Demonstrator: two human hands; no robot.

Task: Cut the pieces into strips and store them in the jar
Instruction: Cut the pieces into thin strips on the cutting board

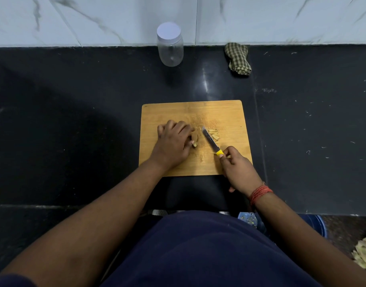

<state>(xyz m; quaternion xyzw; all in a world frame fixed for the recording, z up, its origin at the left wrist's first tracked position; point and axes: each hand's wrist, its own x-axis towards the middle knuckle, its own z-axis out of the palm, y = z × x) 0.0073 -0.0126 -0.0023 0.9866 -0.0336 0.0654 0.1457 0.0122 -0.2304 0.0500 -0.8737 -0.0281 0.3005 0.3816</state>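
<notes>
A wooden cutting board (229, 112) lies on the black counter. My left hand (173, 139) curls over a brownish piece (195, 139) near the board's middle and holds it down; most of the piece is hidden under my fingers. My right hand (238, 168) grips the yellow handle of a knife (210, 141), whose blade points up and left between the piece and a small pile of cut strips (213, 134). A clear plastic jar (170, 45) with a white lid on it stands upright at the back of the counter by the wall.
A folded checked cloth (238, 59) lies right of the jar against the marble wall. Small scraps dot the counter on the right. Below the counter edge are a blue tub (314, 223) and pale peelings (364, 253) at the lower right.
</notes>
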